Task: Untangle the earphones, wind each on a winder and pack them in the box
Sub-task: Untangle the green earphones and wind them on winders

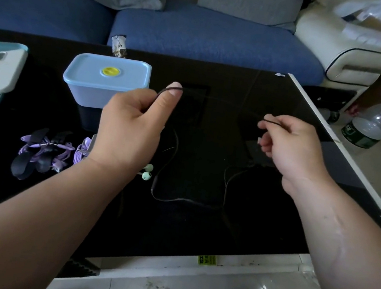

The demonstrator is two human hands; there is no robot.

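At the left of the frame a purple earphone bundle (57,150) is lying on the black counter (233,227). It is mixed with dark flat pieces (26,164) that are perhaps the winders; I cannot tell for sure. Above it the light blue box (107,80) is standing with its lid on.

In the middle the left hand (132,124) is pinching the black earphone cord (163,197), which is passing over the thumb tip. Further right the right hand (292,148) is pinching the same cord between thumb and forefinger. The rest is lying in loose loops on the counter between the two hands, beside two mint-green earbuds (147,175).

In my judgement it is better to keep the raised stretch slack and follow it toward one end, so that loops are opening and not tightening.

The cord is almost disappearing against the dark counter, so any knot is hard to see. Whether the green earbuds belong to it is also unclear. The left fingers are hiding behind the back of the hand.
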